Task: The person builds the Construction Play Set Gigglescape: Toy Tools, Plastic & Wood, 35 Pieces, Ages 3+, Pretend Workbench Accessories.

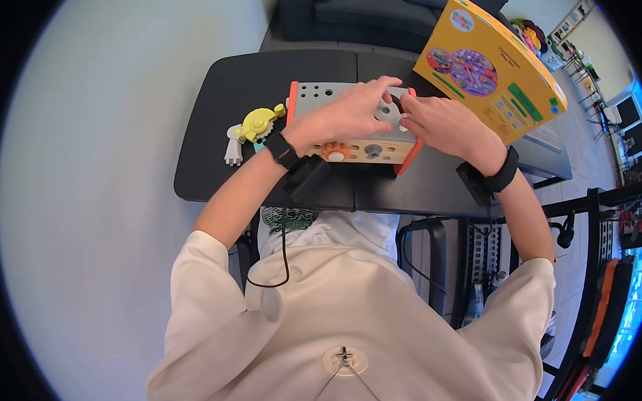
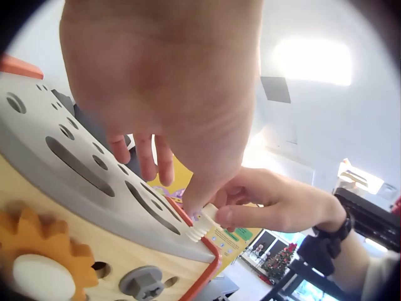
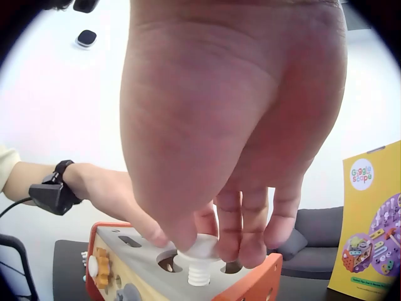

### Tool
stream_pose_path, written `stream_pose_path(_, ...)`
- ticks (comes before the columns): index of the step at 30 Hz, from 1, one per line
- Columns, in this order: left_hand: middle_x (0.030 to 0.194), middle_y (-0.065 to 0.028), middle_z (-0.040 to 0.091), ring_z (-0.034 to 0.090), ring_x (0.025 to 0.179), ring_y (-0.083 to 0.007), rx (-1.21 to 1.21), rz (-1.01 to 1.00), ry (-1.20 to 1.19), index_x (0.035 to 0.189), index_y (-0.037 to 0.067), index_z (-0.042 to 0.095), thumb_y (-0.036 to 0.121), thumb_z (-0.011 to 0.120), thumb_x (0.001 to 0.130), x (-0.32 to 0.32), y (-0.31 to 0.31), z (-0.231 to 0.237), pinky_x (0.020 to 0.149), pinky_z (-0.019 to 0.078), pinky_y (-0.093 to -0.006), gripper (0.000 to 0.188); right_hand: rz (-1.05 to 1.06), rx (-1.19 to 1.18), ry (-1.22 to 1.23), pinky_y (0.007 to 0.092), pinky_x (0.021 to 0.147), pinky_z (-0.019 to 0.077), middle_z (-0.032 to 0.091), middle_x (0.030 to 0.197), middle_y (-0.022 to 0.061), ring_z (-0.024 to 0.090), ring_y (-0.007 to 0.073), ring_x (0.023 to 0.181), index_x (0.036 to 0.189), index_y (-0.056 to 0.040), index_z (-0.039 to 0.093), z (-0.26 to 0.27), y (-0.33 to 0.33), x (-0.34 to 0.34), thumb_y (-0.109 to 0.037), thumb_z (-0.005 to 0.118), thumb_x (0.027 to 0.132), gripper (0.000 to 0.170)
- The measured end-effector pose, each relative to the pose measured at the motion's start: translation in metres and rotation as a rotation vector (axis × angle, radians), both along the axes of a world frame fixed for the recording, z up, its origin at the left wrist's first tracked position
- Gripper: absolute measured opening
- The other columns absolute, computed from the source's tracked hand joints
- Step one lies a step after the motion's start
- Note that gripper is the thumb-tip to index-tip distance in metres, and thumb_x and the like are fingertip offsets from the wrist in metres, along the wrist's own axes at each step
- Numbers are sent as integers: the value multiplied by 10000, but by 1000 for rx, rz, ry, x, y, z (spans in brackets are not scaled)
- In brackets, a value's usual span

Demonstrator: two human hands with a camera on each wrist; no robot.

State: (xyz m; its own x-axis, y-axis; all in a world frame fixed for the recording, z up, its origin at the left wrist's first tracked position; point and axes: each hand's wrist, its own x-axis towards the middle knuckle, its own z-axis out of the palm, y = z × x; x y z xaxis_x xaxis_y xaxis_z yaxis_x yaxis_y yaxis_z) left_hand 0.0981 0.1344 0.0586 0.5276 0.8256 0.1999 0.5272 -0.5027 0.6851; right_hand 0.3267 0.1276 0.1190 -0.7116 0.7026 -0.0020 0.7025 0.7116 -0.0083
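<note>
My right hand (image 1: 447,127) pinches a white plastic toy bolt (image 3: 198,269) between thumb and fingers, its threaded end pointing down at the right end of the toy workbench's grey top (image 2: 81,150). Beside it my left hand (image 1: 349,116) hovers over the same top, thumb and fingers apart. In the left wrist view, the left thumb tip lies right at the bolt, with the other fingers hanging loosely. On the wooden front side sit an orange gear (image 2: 78,251) with a white centre and a grey bolt (image 2: 141,283).
Left of the workbench lie a yellow toy piece (image 1: 258,124) with a round body and a white toy piece (image 1: 234,144) on the black table (image 1: 219,84). A large yellow box (image 1: 491,72) stands at the back right. Behind the table is a dark sofa (image 1: 370,18).
</note>
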Motion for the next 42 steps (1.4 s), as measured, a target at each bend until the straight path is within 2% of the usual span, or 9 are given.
stream_pose_path(7, 1393, -190, 609, 553, 1311, -386, 257, 78, 18, 1627, 40, 343, 343, 880, 872, 38, -11, -9, 1135, 422, -487, 975, 28, 255, -179, 440, 566, 556, 658, 669, 119, 677, 344, 577, 907, -33, 679, -14, 16, -6, -272, 607, 1063, 294)
stream_pose_path(10, 1418, -180, 598, 543, 1322, -384, 266, 111, 19, 1629, 58, 351, 360, 890, 860, 37, -4, -13, 1131, 418, -489, 987, 90, 266, -290, 436, 593, 565, 684, 755, 132, 695, 347, 638, 924, -24, 680, -1, 12, -2, -268, 624, 1046, 278)
stream_pose_path(13, 1433, -163, 590, 533, 1332, -374, 281, 136, 23, 1627, 71, 362, 327, 873, 873, 19, -3, -17, 1132, 409, -493, 946, 104, 46, 81, 484, 747, 540, 710, 856, 154, 708, 377, 840, 1053, -24, 610, 2, 8, 5, -256, 631, 1034, 234)
stream_pose_path(17, 1445, -155, 584, 519, 1352, -363, 242, 180, 76, 1624, 77, 370, 311, 852, 883, -5, 3, -14, 1137, 395, -499, 914, 91, -44, 52, 502, 758, 535, 708, 868, 171, 712, 389, 856, 1100, -33, 588, 1, 5, 6, -269, 645, 1030, 252)
stream_pose_path(20, 1454, -163, 579, 511, 1363, -364, 184, 149, 74, 1627, 76, 366, 317, 844, 877, -4, -3, -6, 1148, 378, -498, 922, 18, -45, 18, 499, 722, 544, 698, 800, 170, 717, 383, 796, 1015, -34, 637, -5, 9, -2, -279, 634, 1035, 246)
stream_pose_path(25, 1508, -180, 540, 464, 1415, -382, 292, 109, 59, 1656, 87, 322, 383, 879, 840, 30, -11, -11, 1174, 340, -524, 1031, 45, 232, -206, 502, 632, 548, 631, 614, 143, 670, 381, 609, 781, -38, 687, -17, 16, -9, -295, 599, 1057, 387)
stream_pose_path(29, 1523, -180, 524, 449, 1437, -377, 349, 133, 50, 1657, 91, 318, 396, 887, 837, 31, -6, -14, 1190, 325, -533, 1043, -37, 196, -283, 495, 658, 552, 653, 678, 149, 680, 385, 654, 850, -24, 682, -4, 9, -7, -293, 600, 1059, 351)
stream_pose_path(34, 1526, -181, 522, 453, 1439, -370, 338, 176, 139, 1653, 93, 328, 364, 867, 858, -3, 6, -22, 1202, 320, -539, 998, 128, 70, 85, 473, 712, 560, 706, 858, 174, 713, 390, 790, 983, 4, 661, -2, 1, 6, -295, 613, 1055, 312)
stream_pose_path(42, 1650, -216, 437, 323, 1584, -425, 192, 59, 136, 1685, 92, 253, 474, 858, 853, 19, -10, -6, 1300, 166, -623, 1097, 63, 221, -215, 474, 582, 546, 639, 658, 125, 681, 348, 604, 862, -28, 699, -22, 16, -8, -299, 601, 1064, 352)
